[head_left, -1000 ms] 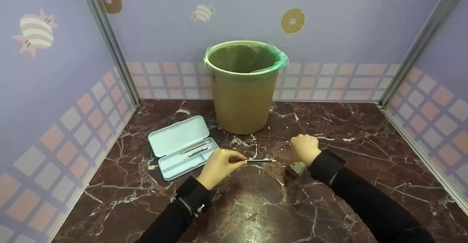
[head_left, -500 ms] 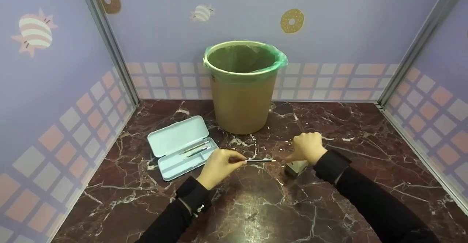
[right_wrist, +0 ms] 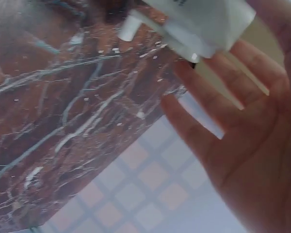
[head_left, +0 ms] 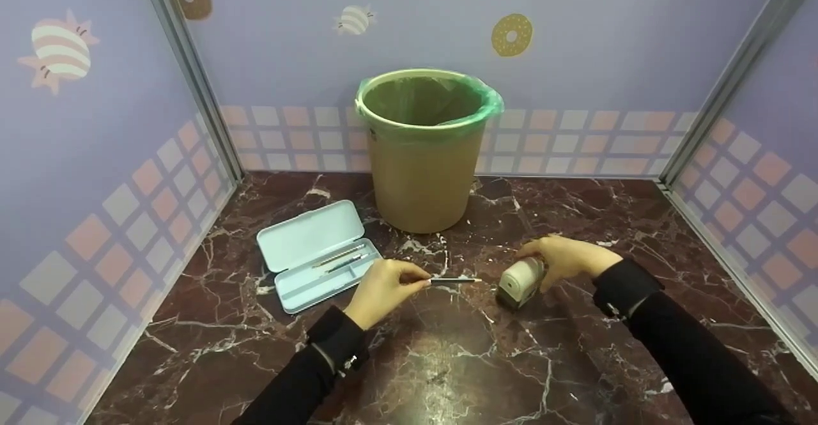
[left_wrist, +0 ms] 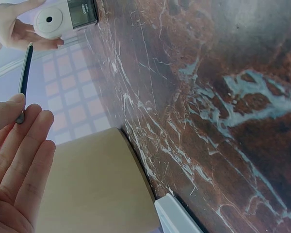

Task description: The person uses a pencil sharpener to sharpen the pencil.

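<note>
My left hand (head_left: 381, 292) pinches a dark pencil (head_left: 455, 280) near one end, its pale sharpened tip directed right. In the left wrist view the thumb presses the pencil (left_wrist: 25, 73) against the fingers, while the other fingers extend. Just right of the tip, a white desk pencil sharpener (head_left: 523, 277) with a dark see-through base stands on the table; its round face with a hole shows in the left wrist view. My right hand (head_left: 571, 260) is around its rear, fingers extended and spread. A white crank handle (right_wrist: 130, 28) shows beside those fingertips in the right wrist view.
An open light-blue pencil case (head_left: 313, 236) lies left, with several pencils (head_left: 342, 257) inside. Behind stands a tan trash bin (head_left: 422, 182) lined with a green bag. Pale crumbs dot the marbled table (head_left: 447, 361). Patterned walls enclose the back and sides.
My right hand has uncurled from a fist over the sharpener and moved right, spreading its fingers around the rear and uncovering the white top. My left hand and the pencil have stayed put.
</note>
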`<state>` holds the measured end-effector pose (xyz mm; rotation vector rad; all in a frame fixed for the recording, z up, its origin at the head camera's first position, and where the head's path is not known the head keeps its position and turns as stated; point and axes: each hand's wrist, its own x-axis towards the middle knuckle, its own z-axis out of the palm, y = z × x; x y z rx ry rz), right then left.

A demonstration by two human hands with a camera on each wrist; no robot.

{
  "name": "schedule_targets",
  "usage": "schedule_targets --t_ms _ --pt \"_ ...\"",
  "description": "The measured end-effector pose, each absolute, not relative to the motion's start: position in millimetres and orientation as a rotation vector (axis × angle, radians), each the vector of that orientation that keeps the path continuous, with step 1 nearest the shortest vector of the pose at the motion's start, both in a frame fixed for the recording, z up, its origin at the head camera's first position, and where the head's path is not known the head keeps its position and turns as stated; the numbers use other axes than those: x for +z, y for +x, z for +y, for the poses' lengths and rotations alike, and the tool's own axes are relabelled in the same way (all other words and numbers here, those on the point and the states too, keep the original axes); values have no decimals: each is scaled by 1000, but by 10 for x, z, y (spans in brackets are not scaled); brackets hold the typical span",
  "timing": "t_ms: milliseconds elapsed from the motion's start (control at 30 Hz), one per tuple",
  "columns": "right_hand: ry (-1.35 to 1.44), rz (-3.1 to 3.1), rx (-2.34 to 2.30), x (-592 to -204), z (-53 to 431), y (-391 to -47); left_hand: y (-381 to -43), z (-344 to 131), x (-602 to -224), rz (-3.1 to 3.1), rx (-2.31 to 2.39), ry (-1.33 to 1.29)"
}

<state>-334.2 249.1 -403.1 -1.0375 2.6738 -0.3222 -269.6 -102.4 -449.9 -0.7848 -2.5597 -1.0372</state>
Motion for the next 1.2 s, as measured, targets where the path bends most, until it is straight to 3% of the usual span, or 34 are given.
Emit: schedule_targets --t_ms 167,767,1200 --pt "-1157 2709 -395 -4106 2571 -3371 -2704 -1019 -4494 -2553 -1037 -796" --pt "-1044 2804 -496 -4233 2391 -3146 -2716 -1019 -4522 -2583 -1059 -791" --pt "-1169 2848 -447 -4233 2188 -3035 -2703 -1049 -4580 -2626 -1081 -813"
